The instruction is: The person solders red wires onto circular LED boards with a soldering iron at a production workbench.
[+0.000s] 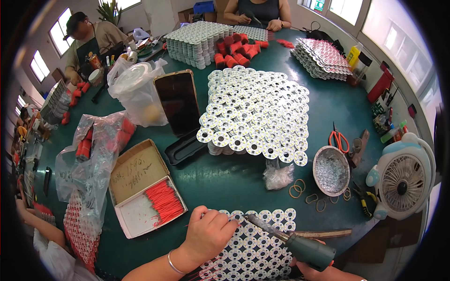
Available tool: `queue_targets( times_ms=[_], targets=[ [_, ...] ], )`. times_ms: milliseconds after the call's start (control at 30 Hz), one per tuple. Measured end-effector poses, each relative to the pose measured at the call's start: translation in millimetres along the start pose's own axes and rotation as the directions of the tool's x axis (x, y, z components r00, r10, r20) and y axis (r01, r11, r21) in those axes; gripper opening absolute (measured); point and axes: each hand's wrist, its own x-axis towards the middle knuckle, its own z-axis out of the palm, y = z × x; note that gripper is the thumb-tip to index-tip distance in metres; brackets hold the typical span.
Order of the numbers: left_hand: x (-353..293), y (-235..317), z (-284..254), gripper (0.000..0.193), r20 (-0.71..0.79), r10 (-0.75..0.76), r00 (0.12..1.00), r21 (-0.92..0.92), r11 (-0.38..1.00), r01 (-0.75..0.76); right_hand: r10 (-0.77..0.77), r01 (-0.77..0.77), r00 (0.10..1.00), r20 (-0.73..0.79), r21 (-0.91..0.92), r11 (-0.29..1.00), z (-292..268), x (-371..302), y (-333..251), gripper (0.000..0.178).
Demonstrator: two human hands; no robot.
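Observation:
A sheet of round white LED boards lies before me at the table's near edge, with several red wires along its lower left side. My left hand is closed in a pinch over the sheet's upper left part, on a thin red wire whose end shows beside the fingers. From the right, my right hand grips a dark green soldering gun, which partly covers that hand. Its long metal barrel points left, and the tip is close to my left fingertips at the sheet's top row. Whether tip and wire touch cannot be made out.
Left of my hands is an open cardboard box of red wires. Ahead stands a tall stack of LED sheets, beside a propped phone. A metal bowl, red-handled scissors, pliers and a fan are rightward. Co-workers sit beyond.

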Motion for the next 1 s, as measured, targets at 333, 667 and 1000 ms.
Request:
queue_targets(
  times_ms=[333, 667, 1000],
  targets=[
    [-16, 10, -11, 0.011, -0.013, -0.059, 0.998, -0.028, 0.998, 0.059, 0.197, -0.195, 0.980, 0.018, 0.261, 0.946, 1, -12, -7, 0.034],
    [-22, 9, -1, 0.020, -0.063, -0.072, 0.995, -0.099, 0.993, 0.066, 0.231, -0.245, 0.970, 0.082, 0.326, 0.913, 6, -2, -9, 0.043],
    [-21, 10, -7, 0.014, 0.012, -0.078, 0.997, -0.074, 0.994, 0.079, 0.175, -0.174, 0.984, 0.024, 0.290, 0.941, 9, -4, -10, 0.043]
  ],
)
